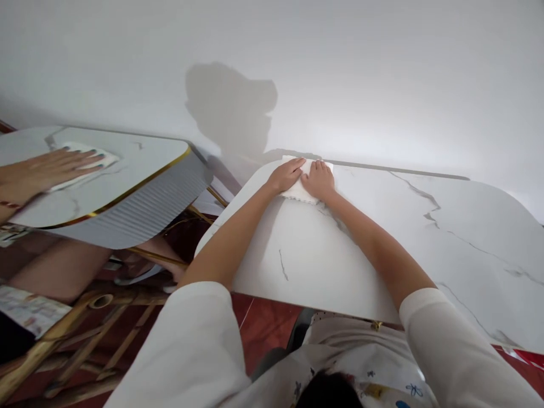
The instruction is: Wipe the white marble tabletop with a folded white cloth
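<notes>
A white cloth (297,192) lies at the far edge of a white marble-patterned table (382,249), close to the wall. My left hand (285,174) rests flat on the cloth's left part, fingers stretched out. My right hand (318,179) presses flat on its right part, fingers together and extended. Both arms reach straight across the table top, with the two hands side by side and touching.
A white wall (340,73) rises right behind the table. To the left stands a second marble table (127,187) with a gold rim, where another person's hand (46,170) lies flat on a white cloth (91,161). Bamboo chair frames (85,328) stand on the red floor.
</notes>
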Demonstrator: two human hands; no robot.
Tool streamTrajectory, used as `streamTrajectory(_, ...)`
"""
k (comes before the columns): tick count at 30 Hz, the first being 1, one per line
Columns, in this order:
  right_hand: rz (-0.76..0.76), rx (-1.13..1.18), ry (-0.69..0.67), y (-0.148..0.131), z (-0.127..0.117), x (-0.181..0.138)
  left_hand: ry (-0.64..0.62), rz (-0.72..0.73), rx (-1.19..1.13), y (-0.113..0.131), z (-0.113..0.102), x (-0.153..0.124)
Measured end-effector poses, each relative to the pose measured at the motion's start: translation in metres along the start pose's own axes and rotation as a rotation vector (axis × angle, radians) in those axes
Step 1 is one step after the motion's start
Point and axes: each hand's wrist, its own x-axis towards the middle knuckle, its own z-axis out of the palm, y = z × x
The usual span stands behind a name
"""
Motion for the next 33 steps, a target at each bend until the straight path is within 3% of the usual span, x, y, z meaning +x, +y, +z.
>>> streamTrajectory(5,0.002,0.014,0.081,0.012,0.007,0.034,0.053,0.016,-0.033,-0.009,0.001,0.029)
streamTrajectory(10,0.066,0.007,0.075,0.011,0.009,0.049,0.029,-0.026,0.003,-0.019,0.004,0.051)
streamTrajectory(17,0.039,-0.033,0.052,0.011,0.007,0.042,0.008,0.023,0.037,-0.021,0.007,0.048)
streamTrajectory(22,0.034,-0.031,0.052,-0.007,0.005,0.001,-0.061,0.09,0.097,-0.015,0.0,0.006)
streamTrajectory(33,-0.137,-0.015,-0.002,-0.071,-0.005,-0.115,-0.079,0.137,0.166,0.011,-0.025,-0.137)
